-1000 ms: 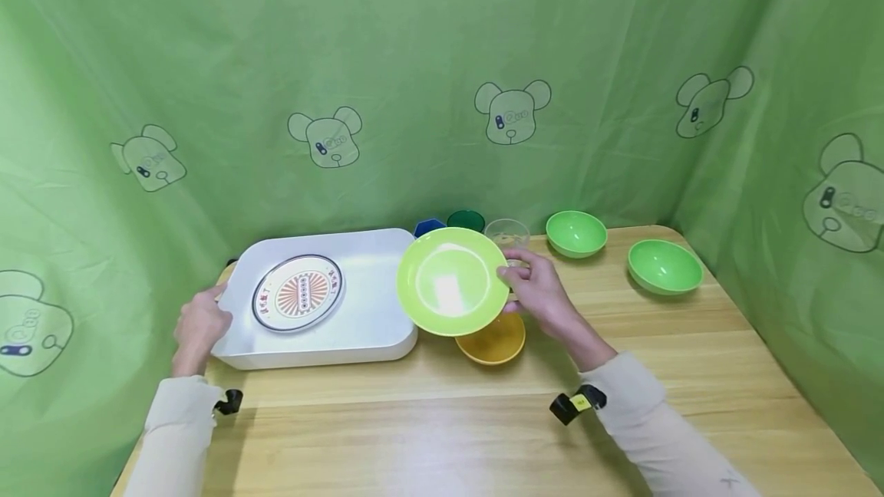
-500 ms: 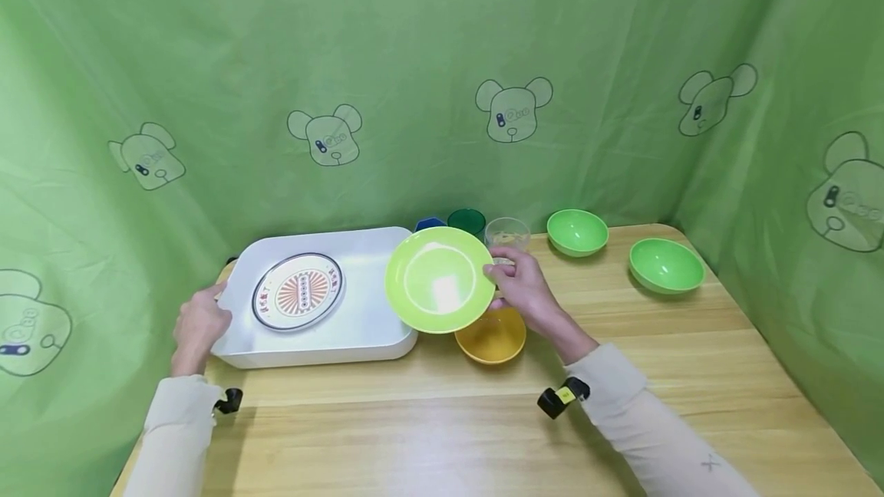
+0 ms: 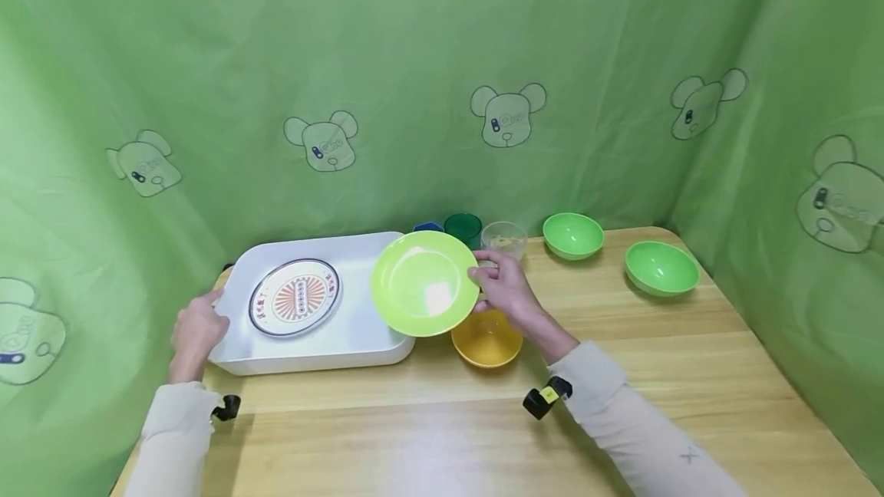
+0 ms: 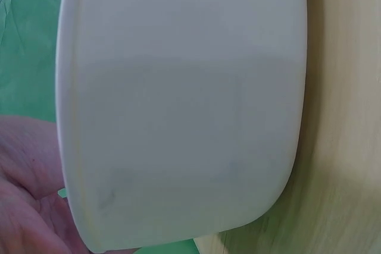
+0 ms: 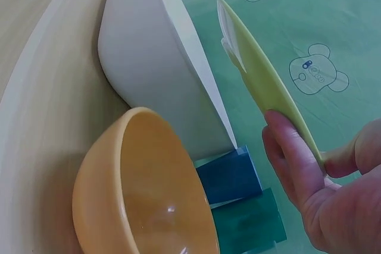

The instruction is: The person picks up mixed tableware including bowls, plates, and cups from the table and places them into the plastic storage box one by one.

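My right hand (image 3: 509,290) pinches the right edge of a lime-green plate (image 3: 414,282), thumb on top and fingers beneath. The plate is in the air, tilted, over the right end of a white tray (image 3: 359,263). In the right wrist view the plate (image 5: 268,81) appears nearly edge-on above the tray's wall (image 5: 143,57). At the tray's left end my left hand (image 3: 198,328) grips the rim; the left wrist view shows part of that hand (image 4: 27,188) beside the wall. A round white plate (image 3: 276,313) with a red sunburst print lies inside the tray.
An orange bowl (image 3: 486,347) stands right of the tray. Behind it are a blue cup (image 3: 428,226), a dark green cup (image 3: 463,230) and a clear cup (image 3: 504,240). Two green bowls (image 3: 573,236) sit at the back right. Green curtains (image 3: 407,90) enclose the wooden table.
My right hand has carried the lime-green plate leftward, from beside the tray to over its right end. The left hand keeps its grip on the tray rim.
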Available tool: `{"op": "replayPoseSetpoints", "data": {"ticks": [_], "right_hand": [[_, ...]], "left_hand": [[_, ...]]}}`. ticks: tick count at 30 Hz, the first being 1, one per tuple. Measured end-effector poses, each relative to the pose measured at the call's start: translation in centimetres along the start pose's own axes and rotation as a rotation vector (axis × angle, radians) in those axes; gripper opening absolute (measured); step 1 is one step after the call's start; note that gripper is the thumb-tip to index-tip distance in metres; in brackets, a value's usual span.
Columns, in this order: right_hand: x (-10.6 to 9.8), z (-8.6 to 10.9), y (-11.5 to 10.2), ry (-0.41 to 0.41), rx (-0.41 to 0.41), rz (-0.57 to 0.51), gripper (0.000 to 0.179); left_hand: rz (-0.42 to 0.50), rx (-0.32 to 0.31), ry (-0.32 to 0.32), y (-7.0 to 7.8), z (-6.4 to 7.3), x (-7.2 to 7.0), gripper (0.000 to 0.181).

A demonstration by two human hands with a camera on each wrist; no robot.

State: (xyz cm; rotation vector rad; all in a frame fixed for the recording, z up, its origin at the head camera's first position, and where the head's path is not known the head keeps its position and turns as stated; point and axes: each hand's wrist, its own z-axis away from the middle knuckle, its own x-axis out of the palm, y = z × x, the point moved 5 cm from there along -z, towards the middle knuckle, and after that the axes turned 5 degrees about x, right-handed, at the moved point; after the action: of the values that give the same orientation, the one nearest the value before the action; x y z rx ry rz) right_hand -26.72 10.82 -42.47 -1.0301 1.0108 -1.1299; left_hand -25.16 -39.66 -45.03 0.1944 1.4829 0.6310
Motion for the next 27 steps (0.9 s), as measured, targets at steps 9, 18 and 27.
{"op": "replayPoseSetpoints", "data": {"ticks": [9, 18, 27], "right_hand": [[1.2, -0.4, -0.7, 0.010, 0.012, -0.021, 0.042], [2.4, -0.9, -0.9, -0.001, 0.027, -0.041, 0.041], [3.4, -1.1, -0.7, 0.001, 0.045, -0.054, 0.041]], "left_hand": [[0.009, 0.002, 0.003, -0.2, -0.2, 0.0, 0.070], [0.023, 0.001, 0.003, -0.1, -0.1, -0.1, 0.072], [0.035, 0.036, -0.017, 0.0, 0.3, 0.1, 0.071]]}}
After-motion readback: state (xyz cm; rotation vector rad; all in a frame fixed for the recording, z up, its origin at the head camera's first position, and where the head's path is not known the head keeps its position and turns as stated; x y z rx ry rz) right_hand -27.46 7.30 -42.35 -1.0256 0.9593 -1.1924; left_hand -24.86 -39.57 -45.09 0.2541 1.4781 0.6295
